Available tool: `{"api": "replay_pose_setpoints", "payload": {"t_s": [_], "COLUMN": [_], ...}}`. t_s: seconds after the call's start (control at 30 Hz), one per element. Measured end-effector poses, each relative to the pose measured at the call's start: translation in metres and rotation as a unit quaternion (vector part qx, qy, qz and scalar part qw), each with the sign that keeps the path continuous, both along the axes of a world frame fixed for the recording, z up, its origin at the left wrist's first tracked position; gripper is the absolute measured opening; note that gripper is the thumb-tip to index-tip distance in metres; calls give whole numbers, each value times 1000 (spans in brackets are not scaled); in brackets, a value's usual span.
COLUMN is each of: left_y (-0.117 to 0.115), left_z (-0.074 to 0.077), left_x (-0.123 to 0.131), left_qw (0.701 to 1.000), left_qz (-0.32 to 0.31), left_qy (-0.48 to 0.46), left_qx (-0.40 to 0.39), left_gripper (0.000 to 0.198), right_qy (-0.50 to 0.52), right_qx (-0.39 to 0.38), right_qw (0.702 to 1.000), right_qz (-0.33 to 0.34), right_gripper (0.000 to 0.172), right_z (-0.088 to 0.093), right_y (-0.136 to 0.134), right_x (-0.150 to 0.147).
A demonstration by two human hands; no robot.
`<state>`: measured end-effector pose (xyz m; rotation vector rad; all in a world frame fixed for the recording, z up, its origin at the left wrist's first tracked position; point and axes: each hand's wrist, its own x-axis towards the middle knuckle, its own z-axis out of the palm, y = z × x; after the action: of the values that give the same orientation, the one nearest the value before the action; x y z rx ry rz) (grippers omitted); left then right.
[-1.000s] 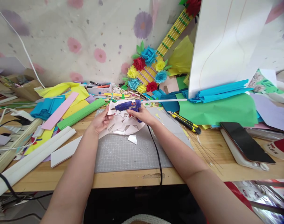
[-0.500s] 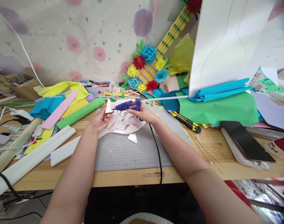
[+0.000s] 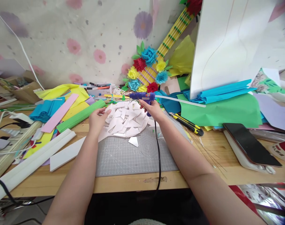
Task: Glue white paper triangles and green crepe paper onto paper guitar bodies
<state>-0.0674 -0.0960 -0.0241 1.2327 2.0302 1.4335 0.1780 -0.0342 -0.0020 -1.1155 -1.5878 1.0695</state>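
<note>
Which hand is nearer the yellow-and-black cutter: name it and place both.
Right. The right hand, holding the blue glue gun, is left of the cutter; the left hand is farther left, at the left edge of the white pieces.

Front of the mat (image 3: 119, 161) lay open; sides and back were crowded

One loose scrap (image 3: 133, 142) sat on the near half, and the black cord (image 3: 158, 153) hung from the glue gun (image 3: 142, 97) across the right part. Heaped white pieces (image 3: 125, 118) filled the far part. Leftward, a long white strip (image 3: 34, 162) and green roll (image 3: 81, 116) barred low passage. Rightward, bare desk (image 3: 218, 137) separated knife (image 3: 188, 123) and phone (image 3: 250, 143). Behind, the guitar (image 3: 166, 47) and tall board (image 3: 221, 53) stood in the way.
</note>
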Motion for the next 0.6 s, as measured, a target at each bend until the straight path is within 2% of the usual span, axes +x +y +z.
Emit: {"api": "replay_pose_setpoints", "payload": {"t_s": [0.1,0.17,0.37,0.6], "left_y": [-3,-5,0,7], "left_z": [0,1,-1,-4], "left_x": [9,14,18,16], "left_qw": [987,977,975,978], "left_qz": [9,23,33,33], "left_qy": [149,192,193,162], "left_qx": [-64,-89,-104,-130], "left_gripper": [42,40,37,42], "right_qy": [13,16,27,30], "right_qx": [-3,-5,-13,-20], "right_qw": [1000,1000,999,999], "right_qz": [-10,-15,-25,-36], "right_gripper": [49,49,49,49], "right_z": [-2,-3,0,-1], "right_y": [3,4,0,1], "right_x": [2,2,-2,-2]}}
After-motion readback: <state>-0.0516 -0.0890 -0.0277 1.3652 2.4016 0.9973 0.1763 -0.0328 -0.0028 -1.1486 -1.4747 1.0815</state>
